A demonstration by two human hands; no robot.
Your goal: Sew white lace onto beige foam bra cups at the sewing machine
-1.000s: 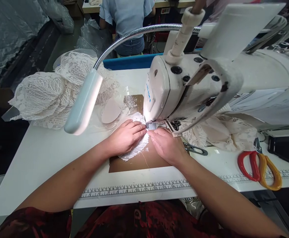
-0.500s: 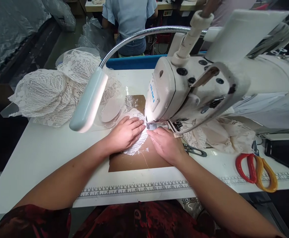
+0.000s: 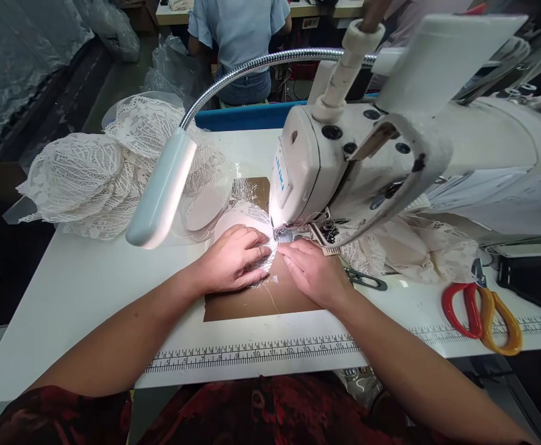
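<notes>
A round white lace piece (image 3: 247, 213) lies under the sewing machine's needle area (image 3: 277, 235), its near part bunched and partly hidden. My left hand (image 3: 237, 256) rests palm down on the lace, fingers spread and slightly bent. On the other side of the needle, my right hand (image 3: 314, 272) has its fingers and thumb drawn together at the lace's right edge. Beneath both lies a brown sheet (image 3: 242, 306), with a loose thread on it. A pale round pad (image 3: 204, 209) sits just left of the lace.
A lamp (image 3: 161, 191) hangs over the left side. Lace pieces (image 3: 78, 176) are piled at the back left. More lace fabric (image 3: 423, 247), thread snips (image 3: 365, 279) and red-and-orange scissors (image 3: 481, 315) lie right. A printed ruler (image 3: 251, 353) runs along the front edge. A co-worker (image 3: 237, 43) sits beyond.
The lace has turned under the needle, showing a smoother part on its far left. My left hand has shifted slightly down and left, its fingers more bent. My right hand stays almost in place.
</notes>
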